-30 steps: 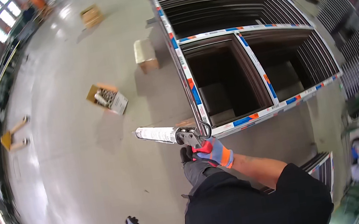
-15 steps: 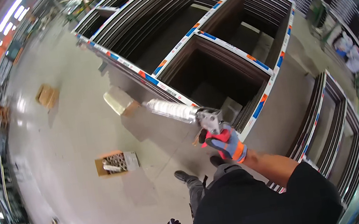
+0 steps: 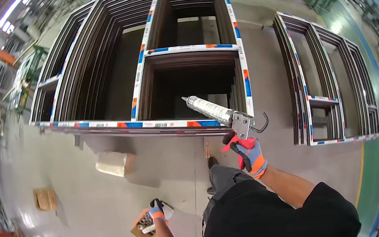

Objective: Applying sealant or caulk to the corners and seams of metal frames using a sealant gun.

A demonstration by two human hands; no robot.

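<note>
Right blue-and-orange-gloved hand [image 3: 250, 154] grasps silver metal caulking gun with white tube [image 3: 220, 113], mid-frame, nozzle showing against dark-brown, white-taped window-frame stack [image 3: 170, 122]. Risk: careless wrist dip may smear sealant there. Left hand [image 3: 156, 210]: grip unclear.

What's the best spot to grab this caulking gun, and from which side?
Probably take the caulking gun by its red handle, coming from your near side, where your right hand grips it. The handle sits at the rear, below the metal bracket, while the tube points forward and left. I'd avoid the hooked rod jutting out to the right.
</note>
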